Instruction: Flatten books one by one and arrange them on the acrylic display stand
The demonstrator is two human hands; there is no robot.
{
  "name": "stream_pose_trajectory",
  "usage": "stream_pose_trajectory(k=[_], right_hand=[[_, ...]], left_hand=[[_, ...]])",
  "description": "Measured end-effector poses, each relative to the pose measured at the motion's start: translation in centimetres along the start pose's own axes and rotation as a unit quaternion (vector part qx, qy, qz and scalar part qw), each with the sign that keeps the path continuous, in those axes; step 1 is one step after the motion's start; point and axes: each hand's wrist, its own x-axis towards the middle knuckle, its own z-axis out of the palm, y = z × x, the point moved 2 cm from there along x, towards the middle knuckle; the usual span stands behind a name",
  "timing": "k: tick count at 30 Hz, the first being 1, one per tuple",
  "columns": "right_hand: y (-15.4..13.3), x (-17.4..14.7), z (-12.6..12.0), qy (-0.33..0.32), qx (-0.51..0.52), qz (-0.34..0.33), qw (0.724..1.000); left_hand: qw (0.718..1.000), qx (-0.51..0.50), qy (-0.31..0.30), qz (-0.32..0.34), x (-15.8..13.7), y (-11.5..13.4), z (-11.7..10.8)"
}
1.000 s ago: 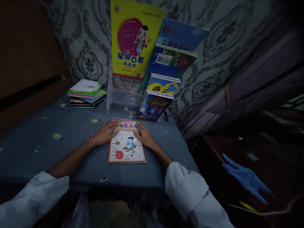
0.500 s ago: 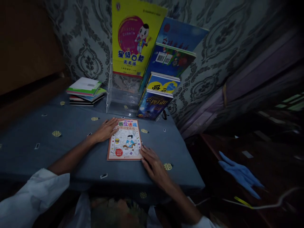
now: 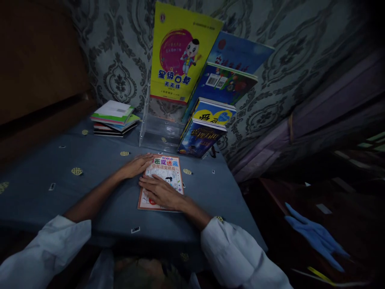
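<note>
A thin picture book [image 3: 166, 163] with an orange-edged cover and colourful Chinese letters lies flat on the table, face up. At its upper left corner rests my left hand [image 3: 137, 165], open, the fingertips over the book's edge. My right hand [image 3: 161, 192] lies flat across the middle of the cover, fingers stretched toward the left edge, and hides much of the drawing. Neither hand grips anything. Just behind the book stands a clear acrylic rack [image 3: 162, 131], holding a tall yellow workbook [image 3: 183, 52] and several blue books, among them a dark blue one [image 3: 201, 138] in front.
A patterned grey-blue cloth covers the table [image 3: 102, 176]. Stacked notebooks [image 3: 114, 118] sit at the back left. Brown wooden furniture [image 3: 39, 60] borders the left side. On a dark surface to the right lie a blue glove [image 3: 317, 237] and a pale cable [image 3: 313, 277].
My right hand has moved left from the book's right edge onto the middle of its cover. My left hand stays at the upper left corner. The whole view has shifted slightly.
</note>
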Motion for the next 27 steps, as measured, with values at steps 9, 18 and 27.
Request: stream_pose_trajectory(k=[9,18,27], right_hand=[[3.5,1.3,-0.3,0.057,-0.038,0.064,0.996],[0.0,-3.1,1.5,0.033,-0.057,0.031,0.997],[-1.3,-5.6,1.5,0.09,-0.018,0.025,0.995]], left_hand=[[1.0,0.004,-0.008,-0.011,0.0,-0.3,0.4],[0.999,0.013,-0.02,-0.036,-0.4,0.5,0.5],[0.996,-0.009,0.079,0.05,-1.5,5.1,-0.5]])
